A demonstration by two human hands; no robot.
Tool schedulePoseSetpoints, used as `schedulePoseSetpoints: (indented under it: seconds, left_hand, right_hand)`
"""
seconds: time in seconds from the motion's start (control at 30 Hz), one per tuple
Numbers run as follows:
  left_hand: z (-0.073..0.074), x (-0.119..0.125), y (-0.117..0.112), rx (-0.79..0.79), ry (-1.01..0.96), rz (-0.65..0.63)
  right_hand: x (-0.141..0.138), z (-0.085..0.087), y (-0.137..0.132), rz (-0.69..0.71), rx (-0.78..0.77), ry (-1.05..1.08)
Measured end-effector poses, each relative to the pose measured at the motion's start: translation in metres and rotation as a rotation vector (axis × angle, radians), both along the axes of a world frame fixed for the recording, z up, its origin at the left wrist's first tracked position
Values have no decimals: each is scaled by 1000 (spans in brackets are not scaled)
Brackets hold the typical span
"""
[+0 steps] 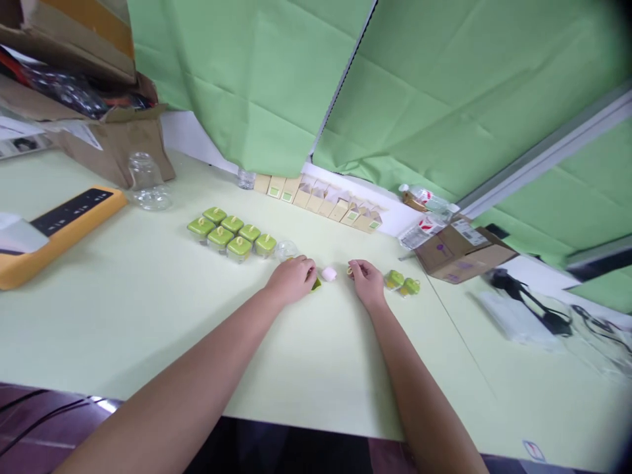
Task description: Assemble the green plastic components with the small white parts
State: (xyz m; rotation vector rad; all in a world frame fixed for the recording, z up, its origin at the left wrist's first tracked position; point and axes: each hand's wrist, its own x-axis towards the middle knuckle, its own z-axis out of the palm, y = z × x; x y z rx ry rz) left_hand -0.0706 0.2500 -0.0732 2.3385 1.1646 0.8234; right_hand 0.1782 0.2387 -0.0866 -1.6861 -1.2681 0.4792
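My left hand (293, 279) rests on the pale green table (123, 316), fingers curled over a small dark green piece (316, 284) at its fingertips. My right hand (366, 278) lies a little to the right, fingers pinched on a small yellowish ring (349, 270). Between the hands sits a small pink-white block (329, 274). Just behind my left hand is a clear round container (286, 249). Several small clear jars with green lids (231, 234) stand in two rows to the left. Two loose green lids (401, 283) lie right of my right hand.
A row of small tan paper boxes (320, 197) lines the back wall under green curtains. An orange device (59, 227) and a glass jar (145, 178) sit at left, cardboard boxes (113, 141) behind. A brown box (461, 257) and plastic-wrapped items (523, 316) lie at right.
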Motion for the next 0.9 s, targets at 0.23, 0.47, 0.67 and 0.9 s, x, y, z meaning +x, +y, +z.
schedulePoseSetpoints:
  seconds: [0.23, 0.47, 0.67, 0.9]
  left_hand:
    - [3, -8, -4, -35, -57, -92]
    - [-2, -14, -13, -21, -68, -103]
    - [-10, -6, -10, 14, -30, -42]
    - [-9, 12, -16, 45, -32, -19]
  right_hand:
    - [-3, 3, -6, -154, 38, -70]
    - [4, -1, -4, -118, 112, 119]
    - [2, -7, -5, -75, 132, 224]
    - [-30, -9, -19, -15, 86, 205]
